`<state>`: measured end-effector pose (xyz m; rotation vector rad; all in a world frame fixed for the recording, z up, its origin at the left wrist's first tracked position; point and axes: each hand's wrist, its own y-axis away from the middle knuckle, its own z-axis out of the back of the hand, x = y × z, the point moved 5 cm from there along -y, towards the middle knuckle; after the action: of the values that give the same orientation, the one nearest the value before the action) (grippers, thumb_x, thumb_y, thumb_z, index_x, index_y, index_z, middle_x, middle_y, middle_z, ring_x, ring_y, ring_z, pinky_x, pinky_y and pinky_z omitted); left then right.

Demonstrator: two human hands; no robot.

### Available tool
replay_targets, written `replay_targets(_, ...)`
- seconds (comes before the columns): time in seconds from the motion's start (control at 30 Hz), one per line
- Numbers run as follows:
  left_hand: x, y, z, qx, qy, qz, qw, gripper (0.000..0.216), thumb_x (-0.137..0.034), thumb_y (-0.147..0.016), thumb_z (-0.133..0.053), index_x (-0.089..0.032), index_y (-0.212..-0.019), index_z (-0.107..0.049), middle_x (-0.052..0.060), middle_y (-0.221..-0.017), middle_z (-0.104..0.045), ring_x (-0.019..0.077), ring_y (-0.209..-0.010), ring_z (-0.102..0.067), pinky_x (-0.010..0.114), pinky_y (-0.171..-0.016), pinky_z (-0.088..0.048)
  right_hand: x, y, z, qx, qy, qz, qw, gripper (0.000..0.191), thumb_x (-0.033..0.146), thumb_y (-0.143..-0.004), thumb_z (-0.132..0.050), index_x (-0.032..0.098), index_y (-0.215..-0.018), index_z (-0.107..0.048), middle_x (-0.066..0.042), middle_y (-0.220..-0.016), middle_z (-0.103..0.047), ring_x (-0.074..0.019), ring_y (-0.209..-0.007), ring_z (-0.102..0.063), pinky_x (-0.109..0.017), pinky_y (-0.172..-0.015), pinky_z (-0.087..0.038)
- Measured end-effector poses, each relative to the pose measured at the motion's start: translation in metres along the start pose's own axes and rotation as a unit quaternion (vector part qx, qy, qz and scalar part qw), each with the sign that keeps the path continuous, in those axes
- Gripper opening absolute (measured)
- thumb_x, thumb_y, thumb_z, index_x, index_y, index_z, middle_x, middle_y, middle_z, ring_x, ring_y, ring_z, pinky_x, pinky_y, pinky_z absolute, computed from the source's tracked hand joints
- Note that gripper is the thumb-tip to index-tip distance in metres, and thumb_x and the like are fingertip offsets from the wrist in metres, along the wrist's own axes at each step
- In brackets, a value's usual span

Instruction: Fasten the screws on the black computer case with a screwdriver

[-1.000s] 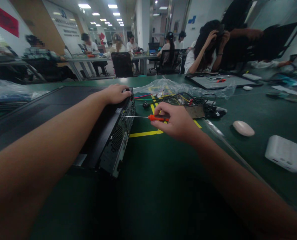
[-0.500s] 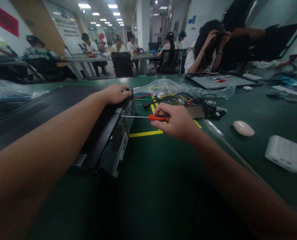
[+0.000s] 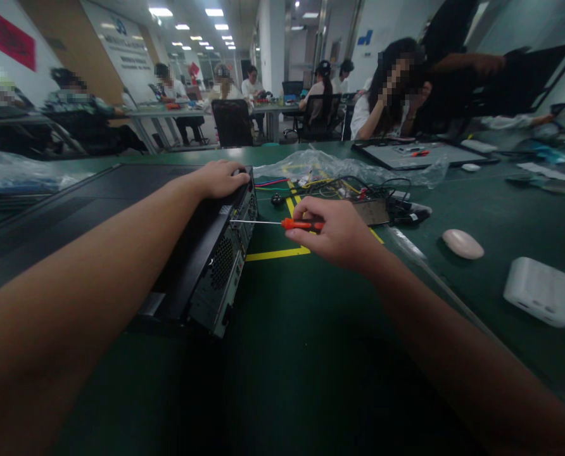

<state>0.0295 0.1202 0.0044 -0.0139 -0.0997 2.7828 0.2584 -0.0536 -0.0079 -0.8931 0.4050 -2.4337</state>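
A black desktop computer case (image 3: 163, 190) lies flat on the green table, its rear panel (image 3: 223, 259) with a round vent grille facing right. My left hand (image 3: 222, 179) rests on the top of the case near the far rear corner, fingers laid out over the surface. In my right hand (image 3: 334, 228) is a screwdriver (image 3: 304, 224) with an orange and black handle, pinched between thumb and fingers. Its thin shaft points left, and the tip meets the upper edge of the rear panel. Any screw at the tip is too small to make out.
Black cables (image 3: 382, 187) and loose coloured wires lie beyond my right hand, by clear plastic wrap (image 3: 311, 161). To the right are a pinkish oval object (image 3: 463, 244) and a white box (image 3: 539, 291). Yellow tape (image 3: 277, 254) marks the table. Several people sit further back.
Both my hands, the screwdriver and the case look almost unmoved. Across the table, a person's hands have shifted near their head.
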Motion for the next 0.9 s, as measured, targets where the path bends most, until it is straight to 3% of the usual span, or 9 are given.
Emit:
replay_targets(0.6,-0.0015,0.0011,-0.0003,0.006,-0.008,0.005,1.0,0.073,-0.051,-0.108,-0.032,-0.014,-0.166,-0.056,0.015,-0.17,-0.059,0.0339,-0.161,-0.052,0.04,-0.133,-0.039,0.0027,-0.0017,0.003,-0.002,0.027,0.019,0.999,0.03,0.047,-0.092,-0.072,0.019,-0.089,-0.082,-0.005,-0.081,-0.074,-0.0204,-0.076,-0.062,-0.036,-0.075,-0.038)
replay_targets(0.77,-0.003,0.003,0.0007,0.005,0.002,0.007,1.0,0.073,-0.051,-0.108,-0.033,-0.014,-0.166,-0.056,0.015,-0.171,-0.058,0.0339,-0.162,-0.052,0.04,-0.134,-0.038,0.0038,-0.0014,0.0015,0.01,0.035,0.015,0.999,0.038,0.05,-0.096,-0.066,0.017,-0.086,-0.082,-0.007,-0.081,-0.076,-0.0215,-0.077,-0.063,-0.037,-0.074,-0.036)
replay_targets(0.9,-0.0026,0.0026,0.0,0.006,0.002,0.007,1.0,0.074,-0.051,-0.108,-0.032,-0.012,-0.167,-0.055,0.017,-0.171,-0.058,0.0347,-0.162,-0.051,0.04,-0.134,-0.037,0.0033,-0.0002,0.0003,0.007,0.0,-0.004,1.0,0.033,0.048,-0.095,-0.067,0.018,-0.09,-0.08,-0.005,-0.079,-0.074,-0.0204,-0.074,-0.063,-0.036,-0.073,-0.038)
